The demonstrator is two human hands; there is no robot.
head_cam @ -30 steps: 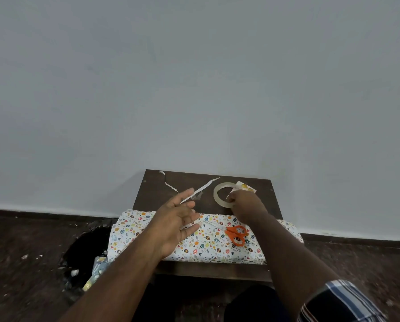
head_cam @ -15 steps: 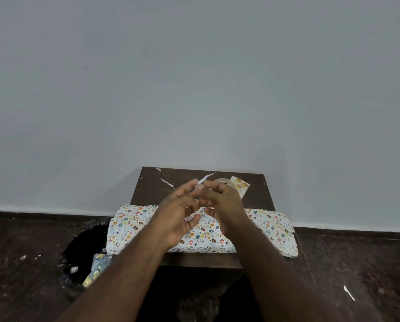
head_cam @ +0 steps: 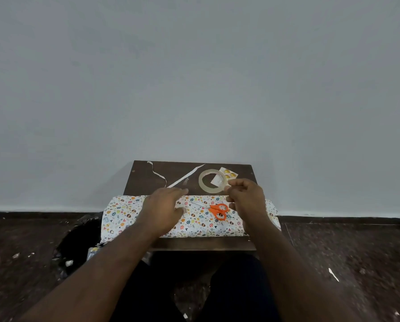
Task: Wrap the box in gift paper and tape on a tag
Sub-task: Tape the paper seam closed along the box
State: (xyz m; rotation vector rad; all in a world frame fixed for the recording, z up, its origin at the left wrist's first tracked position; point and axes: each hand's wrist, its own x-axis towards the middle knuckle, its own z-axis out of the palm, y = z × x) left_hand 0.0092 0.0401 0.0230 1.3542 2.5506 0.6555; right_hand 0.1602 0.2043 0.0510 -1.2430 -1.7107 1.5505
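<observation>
From the head view, the wrapped box (head_cam: 194, 216) lies lengthwise along the near edge of the dark worktop (head_cam: 145, 180), already covered in the patterned gift paper; its ends hang a little past the worktop on either side. My left hand (head_cam: 164, 211) lies flat on the paper near the middle of the box, fingers straight and close together, pressing the wrap down; my right hand (head_cam: 246, 197) hovers above the box's far edge with its fingers curled toward the thumb, as though pinching something small, perhaps a bit of tape, though I cannot tell whether anything is really between them. The tape roll (head_cam: 213, 181) lies flat just beyond that hand; partly under it sits the tag (head_cam: 228, 172), a small card with golden rounds. The orange scissors (head_cam: 218, 210) rest on the box between my hands; two paper strips (head_cam: 185, 176) lie on the worktop behind.

I judge the paper thin, a little slick and easy to crease or tear, so flat pressure suits it better than pinching; the box beneath seems light and firm enough to bear my palm. The tag looks stiff and light, best lifted by its free edge; tape will cling to skin, so I would hold it only by its very end.
</observation>
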